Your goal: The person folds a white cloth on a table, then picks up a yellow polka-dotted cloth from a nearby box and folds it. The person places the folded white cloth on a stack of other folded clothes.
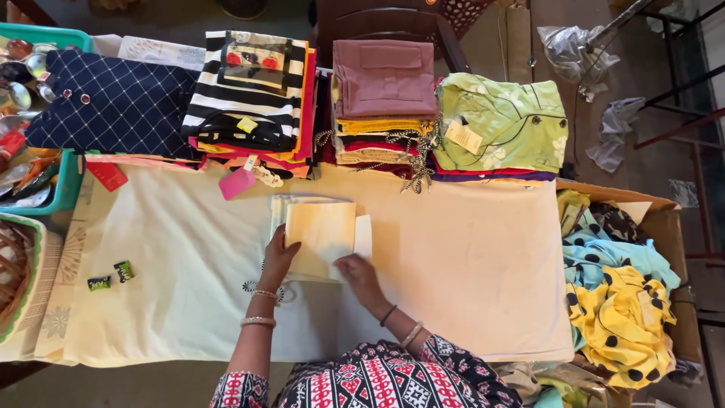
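Observation:
A folded pale-yellow cloth (321, 234) lies in the middle of the cream-covered table (468, 272), with a white strip showing at its right edge. My left hand (278, 257) rests flat on the cloth's left edge, fingers together. At the cloth's lower right corner my right hand (358, 273) presses down on it with bent fingers. Both wrists wear bangles. Neither hand lifts the cloth off the table.
Stacks of folded garments line the far edge: navy quilted (113, 102), black-and-white striped (249, 91), mauve on top of yellow (385, 79), light green (502, 125). A cardboard box (668, 227) of clothes stands right. Teal tub (64, 189) and basket (19, 279) sit left; two small green packets (110, 277).

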